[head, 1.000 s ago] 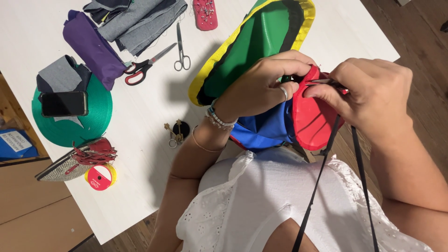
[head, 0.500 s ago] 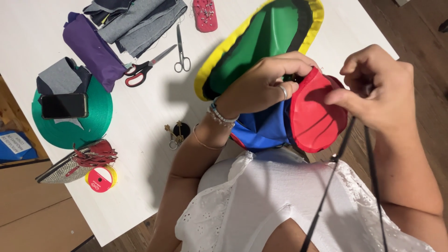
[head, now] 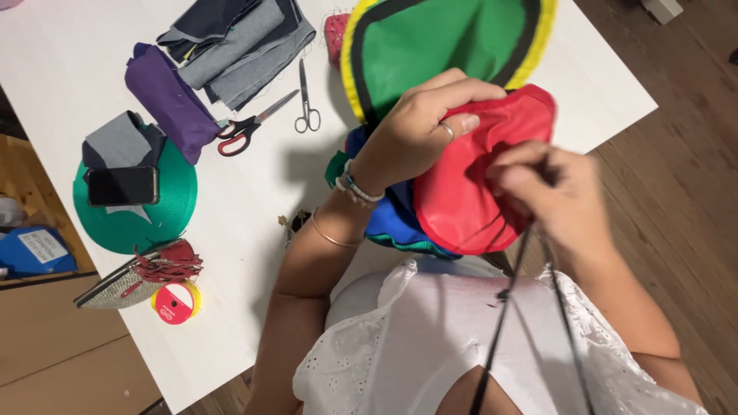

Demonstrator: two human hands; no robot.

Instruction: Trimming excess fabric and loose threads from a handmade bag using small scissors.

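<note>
since the earlier frame the right hand (head: 550, 192) has dropped lower over the round red fabric panel (head: 469, 192), pinching thin black cord (head: 503, 307). the left hand (head: 419, 127) grips the panel's far edge, near the large green fabric disc (head: 438, 46). the panel looks light, soft and limp; best held at its edge.

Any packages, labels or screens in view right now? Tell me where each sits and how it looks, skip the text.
Phone: dark rectangular screen, lying on the green round mat at table's left.
Tape roll: round, yellow rim, red label on its face, near table's front-left edge.
Blue box: off the table at far left, white rectangular label on top.
</note>
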